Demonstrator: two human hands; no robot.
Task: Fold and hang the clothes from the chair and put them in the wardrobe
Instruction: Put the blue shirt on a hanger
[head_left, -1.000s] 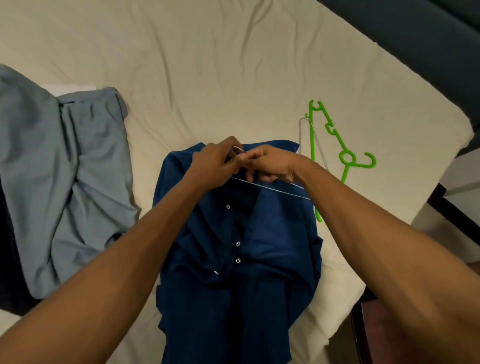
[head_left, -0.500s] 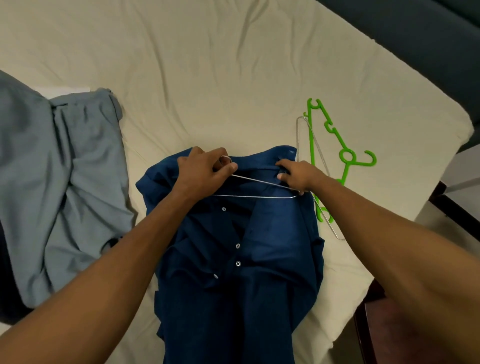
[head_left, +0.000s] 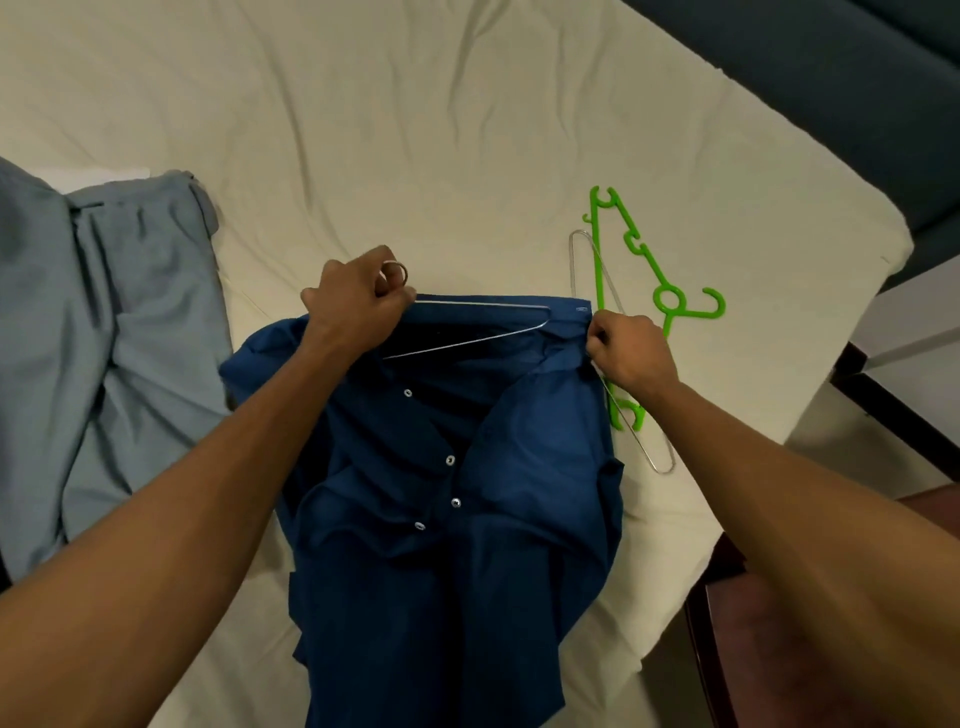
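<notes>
Shirt (head_left: 457, 519), dark blue, is spread on the bed (head_left: 415, 130), with its collar end far from the camera and its bottom hanging off the near edge. 4 small white buttons are seen down its front. A thin wire hanger (head_left: 467, 325) is laid at the collar, partly tucked under the cloth on the right side. The hook end of the hanger is held by the left hand (head_left: 358, 306), with the fingers curled tight round it. The right corner of the collar is pinched by the right hand (head_left: 631, 353), with fingers curled and thumb pressed on the cloth.

Just right of the shirt, a green hanger (head_left: 652, 275) is laid flat on the bed. A 2nd wire hanger (head_left: 608, 291) is laid across it, and part of it is hidden under the right hand. A grey garment (head_left: 104, 338) is heaped on the left side of the bed, near the shirt but not touching it. The bed is covered by a creased cream sheet. Dark blue furniture (head_left: 831, 93) is seen past the far right edge of the bed. A dark wooden piece (head_left: 753, 649) is seen low at the right.
</notes>
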